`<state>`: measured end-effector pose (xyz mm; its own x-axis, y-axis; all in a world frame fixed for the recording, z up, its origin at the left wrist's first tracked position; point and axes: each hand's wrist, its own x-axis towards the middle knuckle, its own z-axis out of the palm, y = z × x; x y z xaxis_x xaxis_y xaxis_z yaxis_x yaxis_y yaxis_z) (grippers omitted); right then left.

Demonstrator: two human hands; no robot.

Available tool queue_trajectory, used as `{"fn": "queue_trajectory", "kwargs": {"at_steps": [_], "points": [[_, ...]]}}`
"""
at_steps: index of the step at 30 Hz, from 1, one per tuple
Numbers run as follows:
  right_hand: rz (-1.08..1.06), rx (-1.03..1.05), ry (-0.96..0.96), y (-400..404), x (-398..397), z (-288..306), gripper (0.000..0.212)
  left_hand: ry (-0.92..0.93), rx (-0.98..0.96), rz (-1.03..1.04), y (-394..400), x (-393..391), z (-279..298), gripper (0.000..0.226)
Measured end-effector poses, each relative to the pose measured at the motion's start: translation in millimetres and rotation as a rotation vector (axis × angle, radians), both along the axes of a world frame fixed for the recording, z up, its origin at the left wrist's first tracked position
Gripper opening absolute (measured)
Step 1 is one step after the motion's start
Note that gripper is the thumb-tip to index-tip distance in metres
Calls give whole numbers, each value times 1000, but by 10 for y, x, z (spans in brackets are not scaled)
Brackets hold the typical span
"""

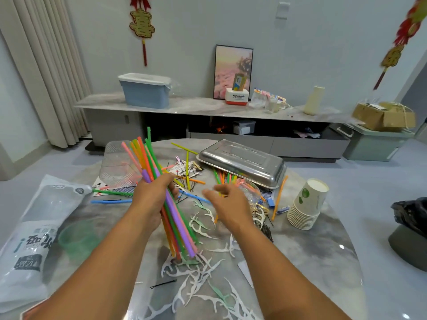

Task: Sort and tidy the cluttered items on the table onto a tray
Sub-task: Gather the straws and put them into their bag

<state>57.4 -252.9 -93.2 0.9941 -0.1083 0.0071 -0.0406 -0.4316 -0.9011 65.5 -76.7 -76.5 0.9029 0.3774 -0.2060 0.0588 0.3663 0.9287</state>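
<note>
Left grip point(153, 195): clutching the straw bundle point(161, 185) left of the tray point(242, 161).
Right grip point(227, 200): hovering spread, holding nothing, in front of the tray.

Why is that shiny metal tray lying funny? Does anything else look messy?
The metal tray is upside down, bottom up, with loose straws poking out from under its near edge, so nothing can go in it yet. White floss picks lie scattered over the table, and the paper cup stack has tipped onto its side.

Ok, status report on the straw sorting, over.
Left hand grips straw bundle. Right hand open, empty. Metal tray upside down, loose straws under it.
</note>
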Motion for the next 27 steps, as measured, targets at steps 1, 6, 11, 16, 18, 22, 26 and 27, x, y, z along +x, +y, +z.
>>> {"fn": "queue_trajectory", "kwargs": {"at_steps": [1, 6, 11, 16, 18, 22, 26, 27], "points": [[-141, -135, -42, -102, 66, -28, 47, -1, -10, 2, 12, 9, 1, 16], [-330, -532, -2, -468, 354, -122, 82, 17, -59, 22, 102, 16, 56, 16], [-181, -530, 249, -517, 573, -177, 96, 15, 116, 51, 306, -10, 242, 20], [-227, -635, 54, -254, 512, 124, 88, 19, 155, 149, 553, -53, 457, 14], [-37, -655, 12, 82, 356, 251, 94, 23, 178, 173, 669, -68, 539, 14], [455, -649, 103, 860, -60, 28, 98, 23, 197, 177, 800, -85, 635, 13], [597, -763, 13, 1210, -295, -287, 92, 36, 137, 120, 796, -134, 606, 17], [629, -787, -11, 1215, -291, -294, 94, 40, 125, 109, 783, -146, 588, 17]]}}
